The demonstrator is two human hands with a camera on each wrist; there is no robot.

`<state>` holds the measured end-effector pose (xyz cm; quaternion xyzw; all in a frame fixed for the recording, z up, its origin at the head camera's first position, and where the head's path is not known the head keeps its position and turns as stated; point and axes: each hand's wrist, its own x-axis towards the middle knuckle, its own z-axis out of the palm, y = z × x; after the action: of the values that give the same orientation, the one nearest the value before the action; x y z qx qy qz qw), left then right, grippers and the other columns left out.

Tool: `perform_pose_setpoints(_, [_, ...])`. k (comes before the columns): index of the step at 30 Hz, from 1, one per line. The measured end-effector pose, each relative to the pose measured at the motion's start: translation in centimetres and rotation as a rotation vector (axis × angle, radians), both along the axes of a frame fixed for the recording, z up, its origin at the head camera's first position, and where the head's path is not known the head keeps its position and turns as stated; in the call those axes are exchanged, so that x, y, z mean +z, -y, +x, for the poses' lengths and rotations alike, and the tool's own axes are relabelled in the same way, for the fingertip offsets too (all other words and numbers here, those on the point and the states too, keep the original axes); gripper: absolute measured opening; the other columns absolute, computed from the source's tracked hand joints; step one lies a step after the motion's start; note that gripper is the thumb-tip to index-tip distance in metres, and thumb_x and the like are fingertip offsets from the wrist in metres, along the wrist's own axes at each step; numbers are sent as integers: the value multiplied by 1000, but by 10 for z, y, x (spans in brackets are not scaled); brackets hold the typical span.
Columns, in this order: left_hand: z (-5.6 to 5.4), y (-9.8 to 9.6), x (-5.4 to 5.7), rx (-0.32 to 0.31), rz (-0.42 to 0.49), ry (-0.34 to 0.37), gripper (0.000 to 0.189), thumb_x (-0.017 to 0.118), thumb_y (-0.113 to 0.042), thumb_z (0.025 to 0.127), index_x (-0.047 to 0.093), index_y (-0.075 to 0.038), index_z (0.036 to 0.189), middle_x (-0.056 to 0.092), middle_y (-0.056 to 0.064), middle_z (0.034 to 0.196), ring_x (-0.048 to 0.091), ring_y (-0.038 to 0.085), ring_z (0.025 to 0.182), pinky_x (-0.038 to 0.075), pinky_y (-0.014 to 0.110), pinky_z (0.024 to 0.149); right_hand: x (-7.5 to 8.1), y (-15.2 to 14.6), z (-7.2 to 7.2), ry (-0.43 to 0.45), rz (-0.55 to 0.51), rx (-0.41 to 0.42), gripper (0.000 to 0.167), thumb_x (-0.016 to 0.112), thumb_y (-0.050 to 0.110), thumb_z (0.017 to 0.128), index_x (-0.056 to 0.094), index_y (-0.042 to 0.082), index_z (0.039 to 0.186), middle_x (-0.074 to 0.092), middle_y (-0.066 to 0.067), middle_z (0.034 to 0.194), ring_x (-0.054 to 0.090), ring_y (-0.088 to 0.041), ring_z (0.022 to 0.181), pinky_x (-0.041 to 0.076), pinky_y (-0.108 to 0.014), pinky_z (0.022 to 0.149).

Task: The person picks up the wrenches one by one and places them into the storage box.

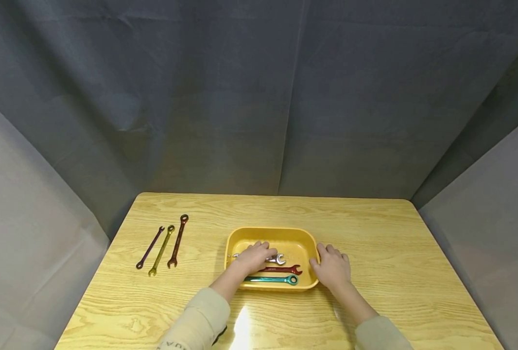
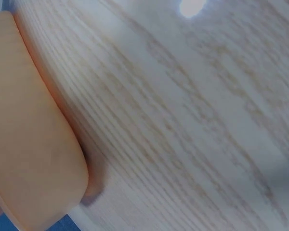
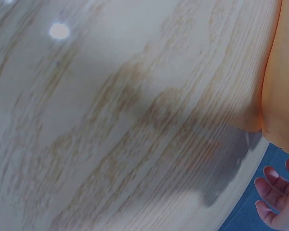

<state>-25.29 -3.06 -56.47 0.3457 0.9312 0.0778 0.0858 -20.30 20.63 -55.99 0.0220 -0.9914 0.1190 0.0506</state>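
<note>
Head view: a silver wrench (image 1: 276,259) lies beneath the left hand (image 1: 255,256), grip unclear; the relaxed right hand (image 1: 333,268) touches its tray (image 1: 295,241).

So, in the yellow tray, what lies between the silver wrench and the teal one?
A red wrench lies between the silver wrench and the teal wrench; the head view shows it.
</note>
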Motion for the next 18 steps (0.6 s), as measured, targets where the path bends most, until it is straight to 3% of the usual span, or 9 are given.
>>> perform_pose_setpoints(7, [-2, 0, 1, -23, -18, 16, 25, 66, -15, 83, 59, -26, 104, 52, -4, 94, 50, 12, 85, 46, 28, 74, 1, 1, 0, 3, -4, -5, 37, 53, 35, 86, 53, 9, 112, 56, -13, 95, 55, -32, 87, 38, -52, 76])
perform_pose_setpoints(18, [1, 0, 8, -25, -13, 69, 26, 62, -5, 85, 60, -25, 101, 51, -5, 91, 51, 11, 83, 45, 23, 69, 1, 0, 0, 10, 6, -11, 36, 53, 34, 86, 53, 9, 111, 56, -13, 95, 54, -33, 87, 38, -51, 76])
